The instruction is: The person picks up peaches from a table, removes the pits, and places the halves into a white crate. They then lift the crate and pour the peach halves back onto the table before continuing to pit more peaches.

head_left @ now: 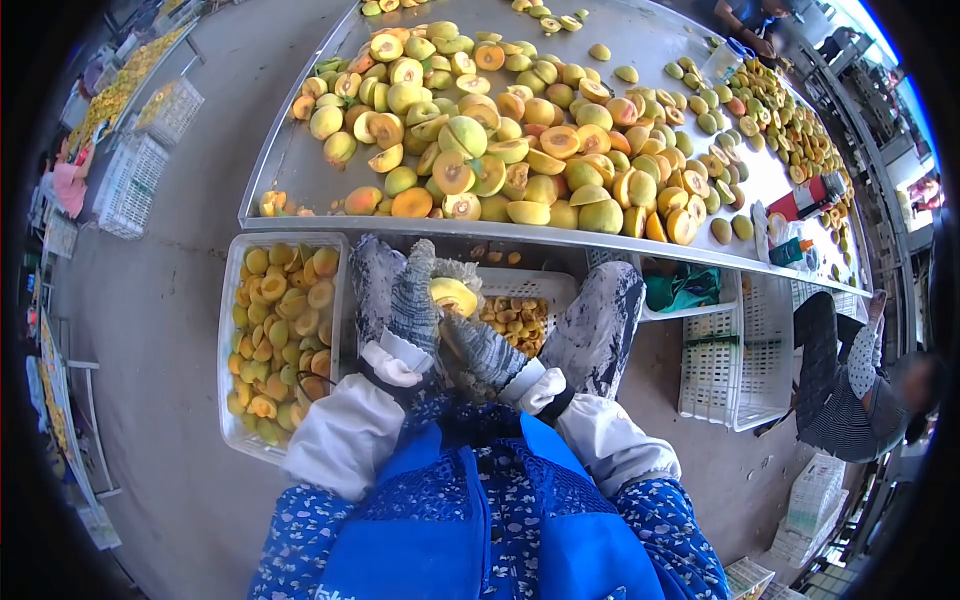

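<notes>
Both my hands wear grey knitted gloves and meet between my knees, below the table edge. A yellow-green fruit piece [454,296] sits between them. My left hand [413,300] has its fingers pressed against the fruit's left side. My right hand [482,345] touches it from below, its fingers closed together. Beneath them a basket [560,285] holds small brown-orange pieces [515,322]. Many halved fruits [460,150] are heaped on the metal table [400,220] in front. On the left, a white crate [228,330] is filled with halved fruit.
A red object [797,200] and a green bottle [790,251] lie on the table's right side. White crates [712,370] stand on the floor at right, near a seated person [860,395]. Another person [745,25] is at the far end.
</notes>
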Demonstrator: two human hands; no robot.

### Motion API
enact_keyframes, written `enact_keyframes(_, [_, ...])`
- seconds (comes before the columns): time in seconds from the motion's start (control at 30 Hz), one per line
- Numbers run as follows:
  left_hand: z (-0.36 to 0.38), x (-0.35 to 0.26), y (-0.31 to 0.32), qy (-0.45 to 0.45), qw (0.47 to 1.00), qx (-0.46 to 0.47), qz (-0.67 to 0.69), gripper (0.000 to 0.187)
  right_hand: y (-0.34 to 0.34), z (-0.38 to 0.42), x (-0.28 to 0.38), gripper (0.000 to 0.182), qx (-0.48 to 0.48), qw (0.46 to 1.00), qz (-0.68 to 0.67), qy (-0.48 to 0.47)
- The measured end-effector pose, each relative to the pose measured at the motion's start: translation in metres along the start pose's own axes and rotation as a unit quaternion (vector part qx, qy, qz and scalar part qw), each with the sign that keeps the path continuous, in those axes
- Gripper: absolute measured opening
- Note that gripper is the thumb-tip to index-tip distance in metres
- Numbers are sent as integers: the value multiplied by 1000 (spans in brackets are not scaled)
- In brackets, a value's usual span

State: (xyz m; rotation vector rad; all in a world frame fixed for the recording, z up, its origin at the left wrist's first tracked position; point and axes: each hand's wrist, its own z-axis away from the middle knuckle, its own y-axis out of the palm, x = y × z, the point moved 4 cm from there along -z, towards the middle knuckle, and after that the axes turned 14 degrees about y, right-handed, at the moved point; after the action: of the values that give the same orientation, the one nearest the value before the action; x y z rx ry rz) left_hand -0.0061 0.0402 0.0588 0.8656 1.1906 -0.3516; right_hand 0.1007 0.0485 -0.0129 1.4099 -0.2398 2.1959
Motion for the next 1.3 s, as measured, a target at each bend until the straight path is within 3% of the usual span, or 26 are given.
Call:
enact_keyframes(0.07, [0, -5, 4, 54, 998, -7, 42, 39, 0, 8, 17, 21, -49, 962, 191, -191])
enact_keyframes(0.1, [2, 7, 1, 7, 995, -61, 83, 37, 4, 18, 23, 23, -153, 899, 252, -323])
enact_keyframes(0.13, [-2, 24, -14, 12, 994, -61, 86, 37, 4, 7, 7, 26, -163, 890, 274, -327])
enact_keyframes(0.2, [-12, 25, -29, 48, 997, -3, -59, 36, 6, 5, -1, 25, -168, 968, 134, -128])
enact_keyframes(0.23, [-5, 27, -32, 156, 981, -57, -101, 37, 6, 5, -5, 33, -197, 964, 149, -94])
enact_keyframes(0.27, [-3, 28, -34, 155, 981, -61, -102, 37, 9, 6, -5, 33, -193, 965, 150, -93])
enact_keyframes(0.37, [-3, 54, -41, -21, 992, -76, 98, 36, 6, 12, 8, 32, -247, 915, 317, -29])
enact_keyframes(0.47, [-10, 114, -76, -81, 948, 51, 304, 34, 4, 16, 13, 36, -223, 934, 263, -90])
enact_keyframes(0.53, [-22, 172, -119, -125, 846, 194, 481, 33, 14, 17, 16, 31, 10, 955, 149, -255])
enact_keyframes(0.57, [-5, 102, -106, -10, 995, 59, 82, 35, 14, 27, 23, 42, -71, 911, 254, -318])
enact_keyframes(0.6, [-2, 21, -67, 5, 986, -76, 148, 38, 13, 38, 29, 59, -146, 844, 350, -380])
enact_keyframes(0.67, [-18, 9, -120, 100, 972, -209, 34, 39, -2, 29, -5, 63, -202, 845, 425, -253])
enact_keyframes(0.7, [-26, 7, -152, 139, 959, -248, 2, 40, -11, 24, -29, 64, -168, 868, 399, -244])
enact_keyframes(0.73, [-39, 16, -208, 267, 874, -225, -339, 37, -14, 17, -48, 65, -138, 888, 372, -231])
enact_keyframes(0.8, [-38, -8, -231, 222, 886, -284, -292, 28, -3, 17, -48, 37, -89, 947, 248, -184])
enact_keyframes(0.83, [-49, -9, -247, 218, 887, -283, -294, 28, 0, 10, -63, 32, -49, 989, 1, 139])
enact_keyframes(0.87, [-63, -14, -263, 234, 789, -281, -493, 29, 5, 9, -58, 31, -50, 977, -32, 204])
enact_keyframes(0.9, [-77, -15, -275, 240, 655, -262, -667, 31, 5, 3, -57, 32, -60, 974, -3, 219])
enact_keyframes(0.93, [-90, -10, -295, 235, 661, -256, -666, 31, 4, -1, -58, 33, -72, 969, 25, 235])
enact_keyframes(1.0, [-129, 4, -301, 237, 512, -106, -819, 40, -3, -10, -73, 35, -100, 965, 49, 237])
enact_keyframes(1.03, [-144, 24, -311, 53, 595, -29, -801, 49, -5, -15, -80, 36, -117, 962, 74, 235])
enact_keyframes(1.07, [-153, 32, -308, 19, 595, 28, -803, 53, -7, -22, -77, 36, -134, 959, 70, 239])
enact_keyframes(1.13, [-160, 42, -312, 8, 593, -16, -805, 53, -7, -21, -67, 41, -189, 938, 198, 212])
enact_keyframes(1.2, [-154, 37, -315, 7, 599, 3, -800, 54, -4, -24, -71, 44, -175, 948, 152, 220])
enact_keyframes(1.27, [-157, 25, -299, 30, 609, 17, -792, 55, -2, -28, -57, 43, -171, 939, 220, 202])
enact_keyframes(1.3, [-150, 17, -296, 28, 619, 17, -785, 56, -3, -16, -48, 39, -140, 956, 170, 193])
